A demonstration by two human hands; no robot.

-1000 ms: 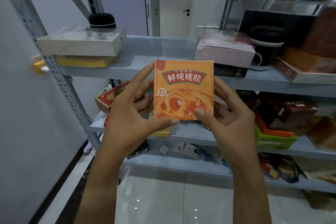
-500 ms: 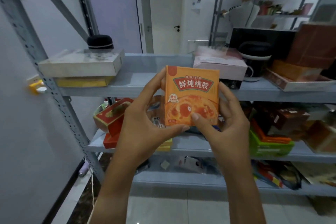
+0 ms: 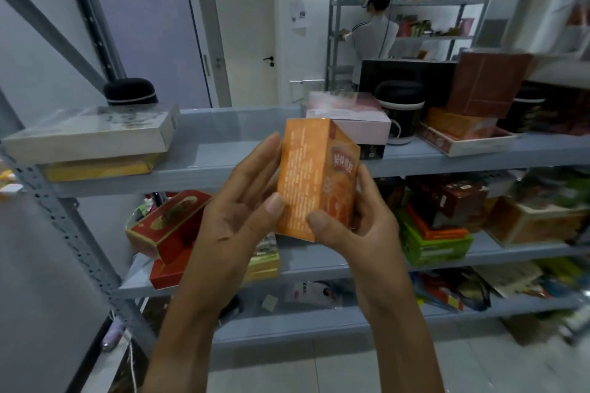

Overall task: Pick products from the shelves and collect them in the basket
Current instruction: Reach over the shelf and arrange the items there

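Both hands hold an orange product box (image 3: 314,182) upright in front of the grey metal shelving, level with the front edge of the upper shelf (image 3: 223,166). The box is turned so that its text-covered side faces the camera, while the printed front with the red label angles off to the right. The left hand (image 3: 233,217) cups the box's left side, fingers extended up along it and thumb pressed to the lower part of the text panel. The right hand (image 3: 360,226) wraps the lower right corner, its thumb on the bottom front edge and its fingers curled behind, so each grip is closed on the box. No basket is in view. On the upper shelf, near its left end, a flat white box (image 3: 92,134) lies on a yellow box (image 3: 99,169) with a black round lid (image 3: 131,91) behind them. Toward the right end stand a pink box (image 3: 351,120), a black pot (image 3: 400,112) and a brown carton (image 3: 485,83). On the shelf below, red boxes (image 3: 166,226) lean at the left end and a green box (image 3: 434,249) sits to the right. A person in a white top (image 3: 372,35) stands at another rack in the background.
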